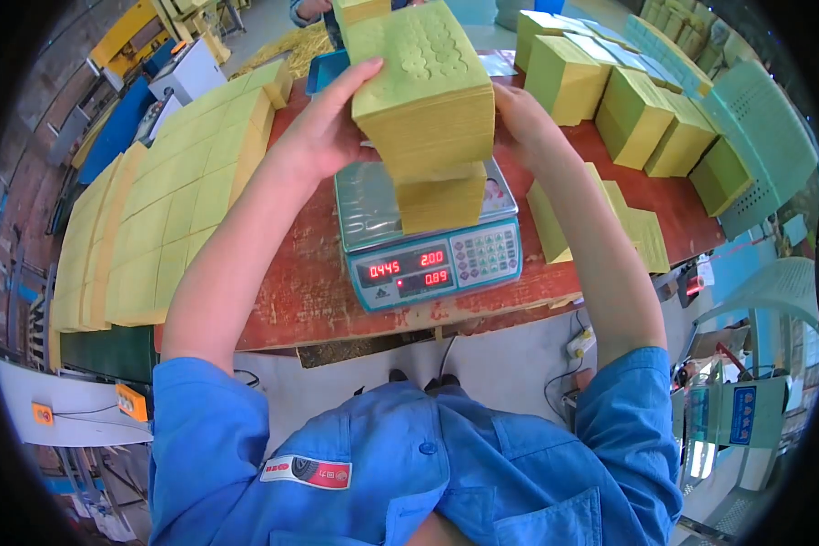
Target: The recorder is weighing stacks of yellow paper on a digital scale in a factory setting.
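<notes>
Both my hands on one thick stack of yellow paper (425,105), up over the scale (362,207) on the red table (287,282). Left hand (321,135) is clamped on the left side, thumb up by the top edge, other fingers mostly out of sight; right hand (525,120) presses the opposite side, its fingertips partly hidden, so I can't tell how far they wrap under. A smaller-looking yellow block (441,202) sits below it on the scale pan; whether the two touch, I can't say for sure from this angle. To do this well, I'd squeeze evenly from both sides, since loose sheets would probably slip out of the middle if one palm eases off. Level matters too: a tilt could fan the edges or knock the lower block askew. Any move up or down should be straight and slow, forearms clear of the paper blocks (555,214) near my right arm and the long rows (168,200) on my left. Fingers out from underneath before any weight comes down, and no leaning on the pan.
</notes>
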A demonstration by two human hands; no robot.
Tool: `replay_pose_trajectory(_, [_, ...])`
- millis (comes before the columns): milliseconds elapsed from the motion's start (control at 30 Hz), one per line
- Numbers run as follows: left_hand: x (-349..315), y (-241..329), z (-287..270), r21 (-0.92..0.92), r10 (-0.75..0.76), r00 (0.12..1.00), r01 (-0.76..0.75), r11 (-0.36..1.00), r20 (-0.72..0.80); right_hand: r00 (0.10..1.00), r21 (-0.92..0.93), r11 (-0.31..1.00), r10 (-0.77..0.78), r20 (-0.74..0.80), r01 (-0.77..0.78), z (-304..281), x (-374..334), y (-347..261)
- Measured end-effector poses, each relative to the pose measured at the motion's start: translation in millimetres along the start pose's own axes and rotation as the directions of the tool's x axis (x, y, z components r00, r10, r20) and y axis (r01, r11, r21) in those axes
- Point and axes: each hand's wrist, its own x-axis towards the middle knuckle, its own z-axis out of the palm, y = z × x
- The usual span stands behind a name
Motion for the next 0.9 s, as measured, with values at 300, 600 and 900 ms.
replay_pose_trajectory(300, [23,-20,-15,0.172,-0.098,0.992,0.109,0.979,-0.075,0.998,-0.019,0.998,0.059,-0.009,-0.059,-10,10,31])
replay_pose_trajectory(600, [19,-26,-7,0.211,-0.080,0.986,0.110,0.971,-0.147,0.999,-0.077,0.997,0.029,-0.018,-0.030,-11,7,41])
replay_pose_trajectory(900, [43,-80,-41,0.091,0.136,0.972,-0.120,0.989,-0.192,0.985,0.098,0.988,-0.104,-0.136,0.118,-28,34,93])
